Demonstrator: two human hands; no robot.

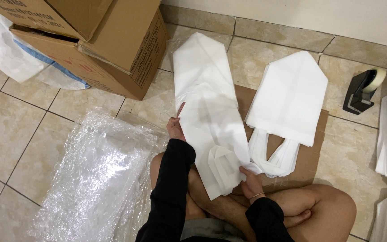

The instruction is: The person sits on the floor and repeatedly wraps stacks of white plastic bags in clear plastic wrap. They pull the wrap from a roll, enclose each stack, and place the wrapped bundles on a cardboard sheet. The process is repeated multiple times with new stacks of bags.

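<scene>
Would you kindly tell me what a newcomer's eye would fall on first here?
First, the long white bag lying in the middle of the floor, its edges in the grip of the left hand and right hand. Beside it on cardboard lies a white bag stack; crinkled clear plastic spreads at lower left, below brown boxes.

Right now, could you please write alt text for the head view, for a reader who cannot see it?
Seated on a tiled floor, a person holds a long folded white fabric bag, left hand on its edge, right hand near its bottom. A stack of similar bags lies beside it on flat cardboard.
</scene>
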